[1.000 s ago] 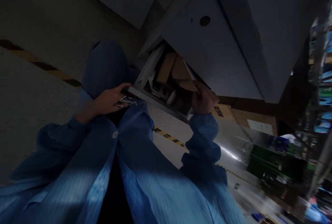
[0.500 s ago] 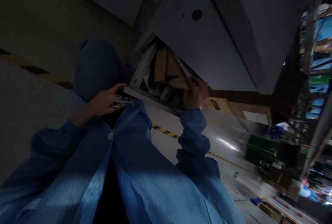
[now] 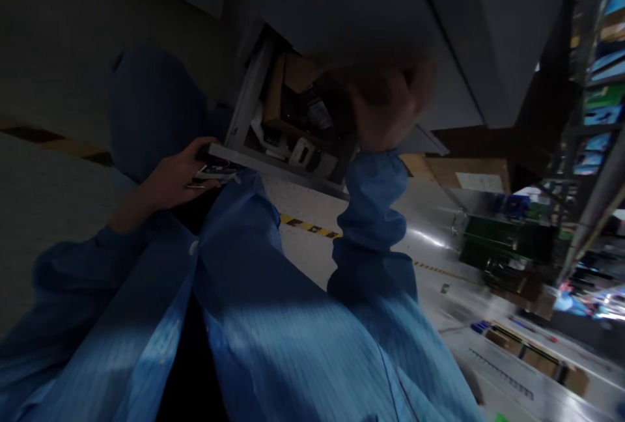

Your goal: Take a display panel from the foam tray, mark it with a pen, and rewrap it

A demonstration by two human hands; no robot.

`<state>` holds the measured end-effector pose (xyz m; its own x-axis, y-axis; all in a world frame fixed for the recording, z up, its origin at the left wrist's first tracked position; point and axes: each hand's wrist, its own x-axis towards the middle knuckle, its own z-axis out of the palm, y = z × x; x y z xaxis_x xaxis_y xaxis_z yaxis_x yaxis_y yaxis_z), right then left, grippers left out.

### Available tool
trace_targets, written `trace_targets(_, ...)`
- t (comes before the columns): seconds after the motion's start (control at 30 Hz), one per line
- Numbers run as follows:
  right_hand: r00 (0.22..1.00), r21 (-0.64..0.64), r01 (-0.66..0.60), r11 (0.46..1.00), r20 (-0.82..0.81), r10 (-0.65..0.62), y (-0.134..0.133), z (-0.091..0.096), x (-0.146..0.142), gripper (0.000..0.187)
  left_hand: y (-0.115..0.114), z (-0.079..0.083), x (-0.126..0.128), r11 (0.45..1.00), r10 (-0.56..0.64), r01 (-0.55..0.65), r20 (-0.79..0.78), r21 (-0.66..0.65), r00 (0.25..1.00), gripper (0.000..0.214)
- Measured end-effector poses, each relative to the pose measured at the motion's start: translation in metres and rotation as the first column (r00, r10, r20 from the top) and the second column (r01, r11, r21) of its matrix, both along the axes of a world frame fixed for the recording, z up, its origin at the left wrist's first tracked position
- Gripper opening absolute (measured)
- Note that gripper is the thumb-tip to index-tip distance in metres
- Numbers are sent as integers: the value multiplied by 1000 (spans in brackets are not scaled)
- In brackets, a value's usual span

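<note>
Grey metal frames the open drawer point(image 3: 273, 165) in front of you, with cardboard boxes point(image 3: 276, 93) and small white parts point(image 3: 303, 152) inside. Your left hand point(image 3: 173, 174) rests at the drawer's near corner, fingers point(image 3: 202, 148) curled around a small flat dark object point(image 3: 215, 171). Your right hand point(image 3: 390, 106) is raised at the drawer's far side under the cabinet panel point(image 3: 351, 12); it is blurred, so you cannot tell whether its fingers grip anything. Both blue sleeves point(image 3: 371, 207) reach forward above the floor point(image 3: 307, 253) with its striped tape.
</note>
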<state>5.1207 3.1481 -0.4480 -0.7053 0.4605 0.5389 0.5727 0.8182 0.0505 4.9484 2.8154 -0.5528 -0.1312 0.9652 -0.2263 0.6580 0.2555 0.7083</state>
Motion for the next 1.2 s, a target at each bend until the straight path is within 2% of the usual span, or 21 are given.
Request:
trace_targets(0.07,990,-189,103,977,118,-81,-4,6,-11,37,-1,-1,0,1000,-5,5,-7,23,1000,72)
trace_targets(0.13,976,-291,160,943,192,-106,-8,11,-18,36,-2,-1,0,999,3,-2,-22,45,1000,77)
trace_targets(0.3,974,-293,157,943,202,-99,-13,19,-22,35,-2,-4,-2,998,32,-29,-61,65,998,86)
trace_targets(0.5,939,-327,231,916,321,-123,-15,30,-29,55,-5,-5,-6,986,5,4,-53,167,999,67)
trace_targets(0.6,928,-328,233,915,357,-108,-16,32,-30,51,-7,-5,-8,985,-7,19,-68,170,998,59)
trace_targets(0.67,933,-382,165,909,360,-18,-24,31,-25,41,-7,-3,-9,989,-4,12,-56,148,998,57)
trace_targets(0.7,932,-448,94,889,352,79,-32,29,-19,39,-6,0,-10,991,-3,7,-33,131,999,55)
trace_targets(0.73,923,-536,7,844,328,201,-44,26,-10,38,-6,4,-10,994,-2,2,1,113,1000,52)
trace_targets(0.77,902,-640,-89,764,273,334,-58,21,1,38,-7,8,-10,996,4,-8,42,91,999,50)
trace_targets(0.8,867,-744,-176,645,194,460,-75,13,13,38,-8,12,-10,998,17,-22,87,58,996,49)
trace_targets(0.83,837,-827,-229,513,102,538,-93,2,28,33,-9,15,-11,999,37,-40,135,22,990,50)
trace_targets(0.87,812,-899,-263,349,-11,583,-111,-12,43,27,-12,18,-11,998,63,-61,180,-14,982,54)
trace_targets(0.93,805,-977,-214,14,-168,569,-141,-50,72,30,-19,20,-12,993,110,-98,243,-60,964,69)
trace_targets(0.97,843,-982,-159,-104,-190,504,-151,-72,84,37,-24,19,-13,991,129,-113,261,-78,957,74)
trace_targets(1.0,908,-976,-125,-177,-184,377,-158,-94,94,43,-29,16,-13,987,150,-127,276,-99,949,76)
trace_targets(1.03,967,-966,-131,-222,-174,184,-163,-116,99,48,-33,14,-14,981,180,-150,289,-125,940,74)
trace_targets(1.07,986,-952,-167,-256,-167,-20,-166,-136,101,55,-36,12,-14,972,213,-172,300,-157,930,72)
trace_targets(1.13,930,-930,-262,-256,-172,-325,-168,-168,96,66,-40,9,-15,956,266,-203,325,-213,908,66)
trace_targets(1.2,870,-919,-328,-218,-204,-450,-169,-187,84,70,-40,11,-16,947,293,-221,346,-233,891,62)
